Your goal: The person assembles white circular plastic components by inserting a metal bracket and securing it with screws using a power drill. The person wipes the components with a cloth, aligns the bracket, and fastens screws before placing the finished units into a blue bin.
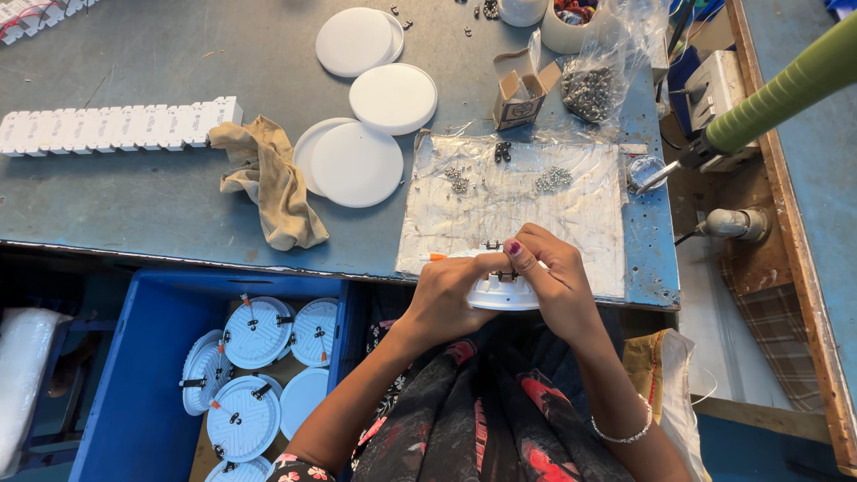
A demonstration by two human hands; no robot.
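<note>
Both my hands hold one round white lamp housing point(500, 295) over my lap, at the near edge of the table. My left hand point(446, 295) grips its left side. My right hand point(549, 272) wraps its right side, with the thumb pressing on a small black metal clip point(493, 245) at the top of the housing. A thin orange-tipped wire point(437, 257) sticks out to the left.
A clear plastic sheet point(518, 201) with small heaps of screws point(553, 178) lies just beyond my hands. White round discs point(357, 163), a tan rag point(272, 183), a small cardboard box point(518, 94), and a bag of screws point(589, 89) sit farther back. A blue crate point(143, 375) holds several finished housings. A green-handled tool point(777, 98) hangs at right.
</note>
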